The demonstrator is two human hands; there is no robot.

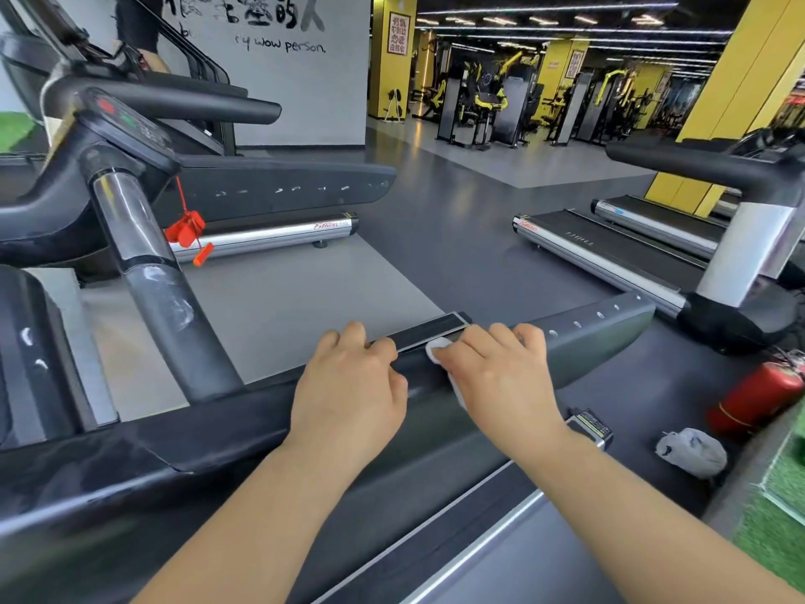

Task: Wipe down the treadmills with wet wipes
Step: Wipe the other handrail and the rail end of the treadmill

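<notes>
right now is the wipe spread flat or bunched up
Bunched up. The wipe shows only as a crumpled white wad under the right hand, which grips it against the handrail.

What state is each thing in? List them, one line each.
left hand: fingers curled over the handrail, gripping it.
right hand: fingers curled over the wet wipe, pressing it to the handrail.
wet wipe: crumpled, mostly hidden under the right hand.
handrail: pale marks near its end.
safety clip: hanging on its cord.
fire extinguisher: lying on the floor.
grey cloth: crumpled on the floor.
</notes>
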